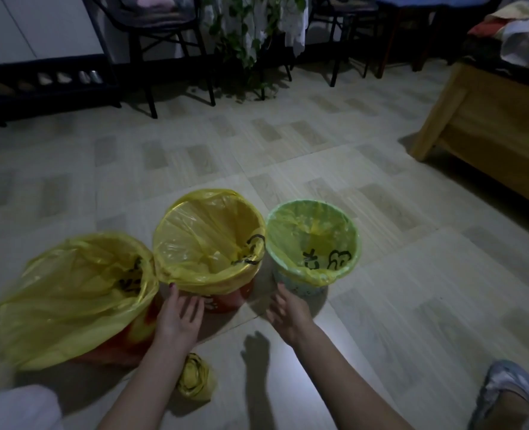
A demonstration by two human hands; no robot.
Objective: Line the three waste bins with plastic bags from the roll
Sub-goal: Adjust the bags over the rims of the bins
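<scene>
All three bins on the tiled floor (pixel 319 156) already wear thin yellow plastic bags: the large red bin (pixel 71 299) near the floor's left edge, the middle red bin (pixel 209 240), and the small pale-green bin (pixel 312 243). The left hand (pixel 179 318) and the right hand (pixel 288 315) hover spread, gripping nothing, just before the bins. The yellow bag roll (pixel 195 380) lies between the forearms. What remains, likely, is smoothing the left bag's loose overhang evenly round its rim.

You have three lined bins in a row on the floor (pixel 396 274): left bin (pixel 71 305), middle bin (pixel 209 252), right bin (pixel 312 243). The roll (pixel 195 380) lies nearer you, before the left and middle bins, beside your left forearm.
</scene>
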